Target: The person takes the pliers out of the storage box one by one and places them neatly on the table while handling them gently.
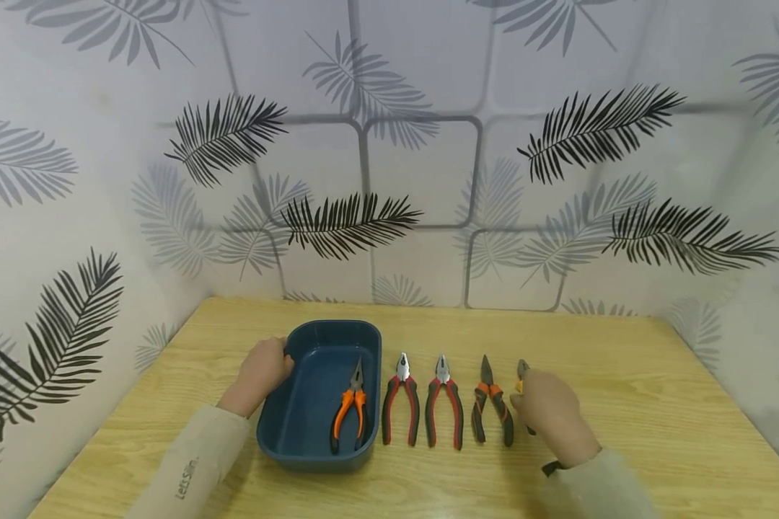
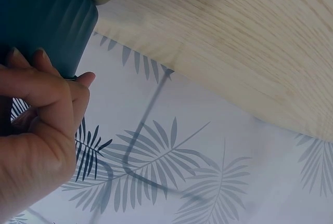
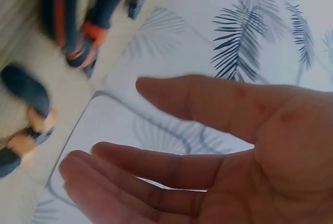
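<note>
My left hand (image 1: 262, 375) grips the left rim of a deep blue rectangular tray (image 1: 301, 411); in the left wrist view its fingers curl at the tray's edge. Long-nose pliers with orange and black handles (image 1: 342, 414) lie inside the tray, on its right side. Over at the right end of a row of pliers, my right hand (image 1: 548, 411) hovers by a pair of pliers with yellow and black handles (image 1: 521, 382), partly covering it. In the right wrist view, thumb and fingers are spread apart with nothing between them, and those pliers (image 3: 37, 120) lie beyond the fingertips.
Between tray and right hand lie two red-and-black combination pliers (image 1: 392, 411) (image 1: 455, 411) and black long-nose pliers with orange accents (image 1: 479, 411). The wooden table (image 1: 656, 432) meets a leaf-patterned wall covering (image 1: 422, 274) at the back and left.
</note>
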### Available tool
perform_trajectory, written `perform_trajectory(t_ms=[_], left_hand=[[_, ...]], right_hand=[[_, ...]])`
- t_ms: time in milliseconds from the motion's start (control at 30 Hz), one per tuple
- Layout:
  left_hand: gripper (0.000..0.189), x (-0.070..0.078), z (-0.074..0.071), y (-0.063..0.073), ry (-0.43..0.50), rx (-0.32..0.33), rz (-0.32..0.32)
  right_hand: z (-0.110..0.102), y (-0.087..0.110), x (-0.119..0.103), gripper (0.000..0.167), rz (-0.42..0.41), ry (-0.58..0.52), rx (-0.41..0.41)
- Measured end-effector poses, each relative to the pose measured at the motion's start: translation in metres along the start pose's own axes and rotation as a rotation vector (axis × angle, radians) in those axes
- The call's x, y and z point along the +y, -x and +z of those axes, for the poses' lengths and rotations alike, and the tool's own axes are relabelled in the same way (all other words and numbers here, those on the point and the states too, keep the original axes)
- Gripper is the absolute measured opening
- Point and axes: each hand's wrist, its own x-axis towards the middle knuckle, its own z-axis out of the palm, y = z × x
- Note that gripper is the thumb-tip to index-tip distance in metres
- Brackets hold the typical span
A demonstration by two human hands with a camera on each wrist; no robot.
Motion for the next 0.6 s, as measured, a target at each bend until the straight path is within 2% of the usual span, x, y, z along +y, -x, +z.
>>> perform_trajectory(t_ms=[133,233,400,600], left_hand=[[0.025,-0.001,-0.001,0.0,-0.007,0.007,-0.004],[0.024,-0.001,-0.001,0.001,-0.007,0.001,-0.001],[0.029,0.0,-0.001,0.001,-0.011,0.001,0.001],[0.02,0.001,0.0,0.001,-0.009,0.012,0.017]], right_hand=[[0.0,-0.003,-0.019,0.029,-0.039,-0.042,0.021],[0.003,-0.006,-0.035,0.02,-0.064,-0.068,0.053],[0.008,-0.01,-0.064,0.026,-0.105,-0.106,0.082],[0.017,-0.016,-0.09,0.023,-0.161,-0.153,0.13]])
